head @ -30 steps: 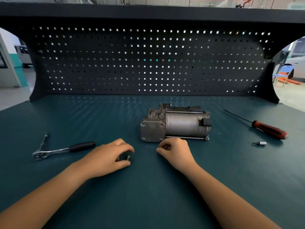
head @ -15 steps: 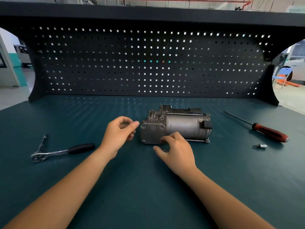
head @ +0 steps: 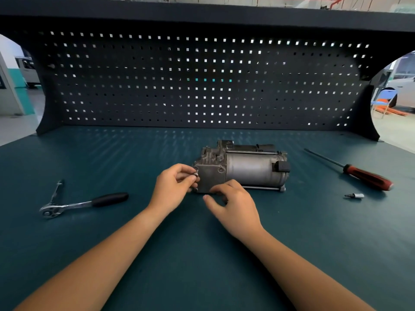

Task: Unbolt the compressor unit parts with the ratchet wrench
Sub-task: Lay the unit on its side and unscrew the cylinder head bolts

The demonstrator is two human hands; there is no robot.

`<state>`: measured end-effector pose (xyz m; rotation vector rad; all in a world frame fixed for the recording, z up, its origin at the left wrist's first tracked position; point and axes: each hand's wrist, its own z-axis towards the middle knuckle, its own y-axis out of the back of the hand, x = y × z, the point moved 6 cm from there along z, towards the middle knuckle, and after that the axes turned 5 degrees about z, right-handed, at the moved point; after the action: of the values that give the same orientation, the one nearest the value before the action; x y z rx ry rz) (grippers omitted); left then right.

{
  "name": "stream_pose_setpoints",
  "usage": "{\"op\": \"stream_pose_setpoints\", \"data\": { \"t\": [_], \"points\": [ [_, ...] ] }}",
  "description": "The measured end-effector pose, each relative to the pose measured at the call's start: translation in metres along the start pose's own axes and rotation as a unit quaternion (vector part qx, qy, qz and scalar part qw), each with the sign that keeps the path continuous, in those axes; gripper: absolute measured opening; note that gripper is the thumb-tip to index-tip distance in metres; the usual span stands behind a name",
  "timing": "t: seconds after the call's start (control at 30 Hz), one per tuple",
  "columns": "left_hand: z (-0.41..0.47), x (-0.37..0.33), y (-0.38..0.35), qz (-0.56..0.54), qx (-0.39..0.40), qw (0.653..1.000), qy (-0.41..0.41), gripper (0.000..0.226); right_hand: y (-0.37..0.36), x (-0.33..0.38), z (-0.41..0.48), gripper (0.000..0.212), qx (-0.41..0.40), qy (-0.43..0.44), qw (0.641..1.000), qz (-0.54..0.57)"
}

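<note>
Ratchet wrench (head: 83, 204) lies on the mat (head: 202, 265), well left of both hands. Left hand (head: 171, 189) pinches a small bolt (head: 195, 175) between thumb and fingertips at the upper left corner of the end plate (head: 211, 179) of the compressor unit (head: 249, 170); right hand (head: 233, 206), fingers loosely spread, touches the plate's lower edge

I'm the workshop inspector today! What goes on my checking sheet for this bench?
Surface: dark green bench mat, pegboard behind.
Job's things: compressor unit mid-bench; ratchet wrench lying left, untouched.
Clutter: red-handled screwdriver and small bit on the right; thin metal bar by the wrench.
Grips: left hand pinches a small bolt at the compressor's end plate; right hand curled at the plate's lower edge, hold unclear.
Cables: nothing seen.
Surroundings: blue chair and white vehicle to the right.
</note>
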<state>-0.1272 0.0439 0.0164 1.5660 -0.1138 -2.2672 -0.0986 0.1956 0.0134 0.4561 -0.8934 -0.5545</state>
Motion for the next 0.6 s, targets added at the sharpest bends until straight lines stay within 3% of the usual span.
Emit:
{"op": "stream_pose_setpoints", "data": {
  "t": [0.33, 0.6],
  "points": [
    [0.0073, 0.0037, 0.0038, -0.019, -0.026, 0.998, 0.048, 0.012, -0.0050, -0.0003, -0.0003, 0.028, 0.030, -0.001, 1.000, 0.005],
    [0.0054, 0.0066, 0.0057, 0.009, -0.030, 0.995, 0.090, 0.015, -0.0062, -0.0004, -0.0011, 0.026, 0.043, -0.011, 0.999, 0.009]
  ]
}}
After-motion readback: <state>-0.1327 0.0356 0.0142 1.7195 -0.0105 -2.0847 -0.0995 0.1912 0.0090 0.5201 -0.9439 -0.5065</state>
